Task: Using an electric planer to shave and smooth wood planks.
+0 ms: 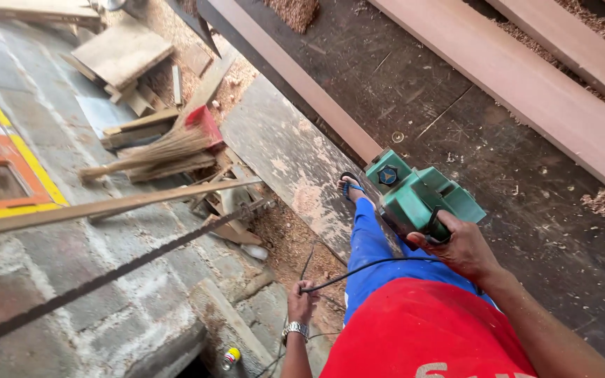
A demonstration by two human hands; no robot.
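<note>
My right hand grips the black handle of a green electric planer, held off the edge of the dark workbench, above my blue-trousered leg and sandalled foot. My left hand, with a metal wristwatch, is closed on the planer's black power cord, which runs from that hand up toward the tool. I wear a red shirt.
Long reddish planks lie on the workbench among wood shavings. On the floor are a straw broom, stacked offcuts, a worn board, thin wooden slats and a small yellow-capped bottle. A colourful frame stands at left.
</note>
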